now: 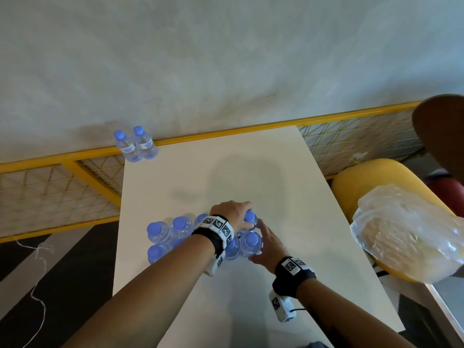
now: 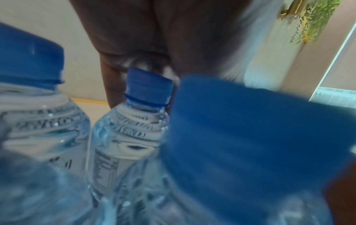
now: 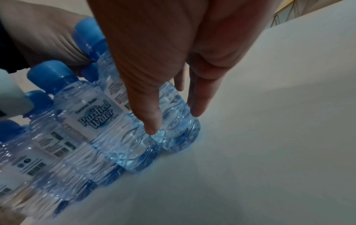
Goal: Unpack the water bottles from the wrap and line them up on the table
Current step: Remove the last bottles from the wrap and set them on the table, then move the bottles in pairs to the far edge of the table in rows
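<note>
**Both hands at the bottle cluster, wide bare table beyond**

The white table [image 1: 263,172] is running away from the person toward a yellow rail [image 1: 226,133] along its far edge, with yellow mesh panels dropping off to either side. The middle and far stretch of the tabletop is lying bare between the cluster of bottles [image 1: 173,234] near the front left and the two lined-up bottles [image 1: 136,144], which are standing upright, side by side and touching, at the far left corner just beside the rail. The right half of the table is also lying open up to its right edge, where a yellow chair [image 1: 371,177] is sitting just beside it, carrying the crumpled clear wrap [image 1: 406,229].

The left hand [image 1: 232,212] is reaching over the cluster and curling its fingers round the blue cap of the far right bottle [image 1: 249,218]; in the left wrist view the fingers [image 2: 134,50] are coming down behind that cap, though blur is hiding the exact grip. The right hand [image 3: 163,53] is lying against the right side of the cluster, fingers straight and pointing down along the bottle bodies, thumb on the near right bottle [image 3: 108,120] and fingertips [image 3: 198,106] touching the bottle behind it, not wrapped round either. All the cluster's bottles are standing upright, packed against one another.
</note>
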The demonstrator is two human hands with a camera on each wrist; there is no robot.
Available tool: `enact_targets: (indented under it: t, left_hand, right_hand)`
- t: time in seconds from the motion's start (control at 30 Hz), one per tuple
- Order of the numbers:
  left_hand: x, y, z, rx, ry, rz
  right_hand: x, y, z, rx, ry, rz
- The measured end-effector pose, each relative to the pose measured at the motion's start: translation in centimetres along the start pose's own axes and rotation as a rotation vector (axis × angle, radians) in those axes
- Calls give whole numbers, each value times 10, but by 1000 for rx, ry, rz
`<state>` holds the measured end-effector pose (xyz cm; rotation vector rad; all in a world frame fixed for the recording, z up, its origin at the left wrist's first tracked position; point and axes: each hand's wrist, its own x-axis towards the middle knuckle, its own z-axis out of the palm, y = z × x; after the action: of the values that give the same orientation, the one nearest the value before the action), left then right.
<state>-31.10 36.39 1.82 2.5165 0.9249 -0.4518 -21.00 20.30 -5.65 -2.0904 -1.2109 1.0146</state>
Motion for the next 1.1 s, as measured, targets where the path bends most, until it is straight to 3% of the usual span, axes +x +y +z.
enact_targets:
  t: [0.23,0.37,0.5,0.6,0.7,0.83,0.93,1.0,1.1]
  left_hand:
    - [-4,1,2,-42,22,-39]
    - [-17,-2,-10,-125,32,-57]
    - [-59,-20,-32,-215,221,-86]
    - [-102,-55,-36,-292,330,-163]
    - [-140,-96,-20,-302,282,-316]
    - [-174,-124,11,-282,184,-425]
    - [-186,-131,32,-281,180,-429]
    - [-188,-136,41,-277,204,-418]
    - [-188,-144,51,-268,238,-424]
  right_hand:
    - [4,5,-8,-23,-72,-20]
    - [2,-9,-22,-165,-152,-9]
    - [-10,-40,-49,-314,-159,63]
    - [-26,-86,-74,-353,-99,-20]
    - [-27,-148,-76,-391,-102,-218]
    - [4,-228,-32,-504,-262,-418]
    - [41,-272,23,-708,-415,-467]
    - [65,-287,59,-842,-499,-470]
    - [91,-287,99,-1001,-507,-517]
